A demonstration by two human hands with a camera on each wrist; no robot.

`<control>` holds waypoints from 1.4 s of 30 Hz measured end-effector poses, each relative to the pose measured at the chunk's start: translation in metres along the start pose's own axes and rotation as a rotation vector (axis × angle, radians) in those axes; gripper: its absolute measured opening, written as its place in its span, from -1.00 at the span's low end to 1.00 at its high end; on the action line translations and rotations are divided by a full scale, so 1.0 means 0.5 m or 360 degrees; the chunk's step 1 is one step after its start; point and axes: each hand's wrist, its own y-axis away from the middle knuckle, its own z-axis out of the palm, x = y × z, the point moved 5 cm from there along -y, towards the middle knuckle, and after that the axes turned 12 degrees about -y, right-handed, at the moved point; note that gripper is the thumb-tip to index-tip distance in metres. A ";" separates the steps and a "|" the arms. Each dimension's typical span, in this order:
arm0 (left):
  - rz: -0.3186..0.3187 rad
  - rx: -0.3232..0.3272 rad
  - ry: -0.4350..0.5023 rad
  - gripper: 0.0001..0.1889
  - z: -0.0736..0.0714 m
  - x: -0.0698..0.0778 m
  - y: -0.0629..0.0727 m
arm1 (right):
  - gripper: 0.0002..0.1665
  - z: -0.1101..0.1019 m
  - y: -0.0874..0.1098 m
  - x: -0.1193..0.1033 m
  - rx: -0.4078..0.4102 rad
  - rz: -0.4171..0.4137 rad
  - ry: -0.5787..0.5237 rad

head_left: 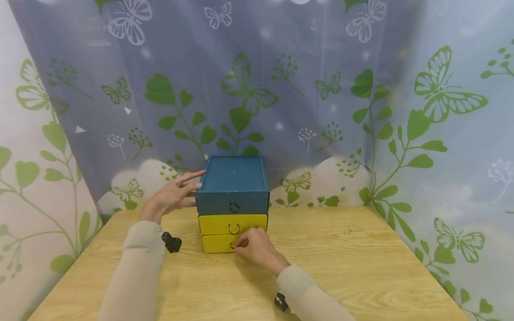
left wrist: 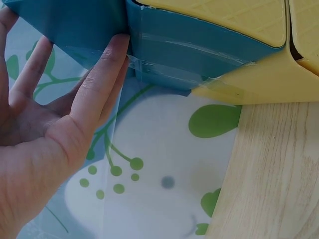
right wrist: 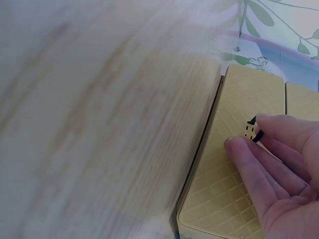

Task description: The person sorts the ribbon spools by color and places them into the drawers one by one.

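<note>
A small drawer unit with a blue top (head_left: 234, 171) stands on the table, with one blue drawer front (head_left: 213, 203) above two yellow ones. Each front carries a black ring pull. My right hand (head_left: 259, 247) is at the bottom yellow drawer (head_left: 214, 244), and its thumb and finger pinch that drawer's ring pull (right wrist: 258, 135). The bottom drawer front looks flush with the others. Along the unit's left side lies my left hand (head_left: 170, 196), fingers spread and fairly straight. In the left wrist view its fingertips (left wrist: 117, 45) touch the blue side wall (left wrist: 174, 45), which has clear tape on it.
The wooden table (head_left: 341, 258) extends on both sides of the unit. Close behind hangs a curtain (head_left: 305, 111) printed with butterflies and leaves, which also runs along both sides. A black wrist camera (head_left: 172, 243) sits by the left cuff, another (head_left: 281, 302) by the right.
</note>
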 end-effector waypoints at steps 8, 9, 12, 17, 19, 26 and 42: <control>-0.0002 0.0001 0.0008 -0.29 -0.001 0.005 0.003 | -0.95 0.000 0.001 -0.009 -0.0059 -0.0037 0.0077; -0.0003 0.0002 0.0005 -0.29 -0.001 0.006 0.002 | -0.96 0.000 0.001 -0.010 -0.0068 -0.0030 0.0072; -0.0005 0.0003 -0.0002 -0.30 -0.001 0.005 0.002 | -0.96 -0.001 0.000 -0.010 -0.0070 -0.0019 0.0059; 0.0000 -0.0013 -0.0008 -0.30 0.000 0.004 0.002 | -0.94 0.000 -0.001 -0.006 -0.0055 -0.0003 0.0055; 0.0000 -0.0019 -0.0007 -0.30 0.001 0.003 0.001 | -0.93 0.000 -0.001 -0.004 -0.0056 0.0014 0.0058; 0.0006 -0.0015 0.0000 -0.29 -0.001 0.004 -0.002 | -0.96 -0.005 -0.002 -0.007 -0.0069 0.0005 0.0053; 0.0088 0.0021 -0.0029 -0.28 -0.005 -0.009 0.008 | -0.70 -0.037 0.020 -0.025 -0.0292 0.0062 -0.0036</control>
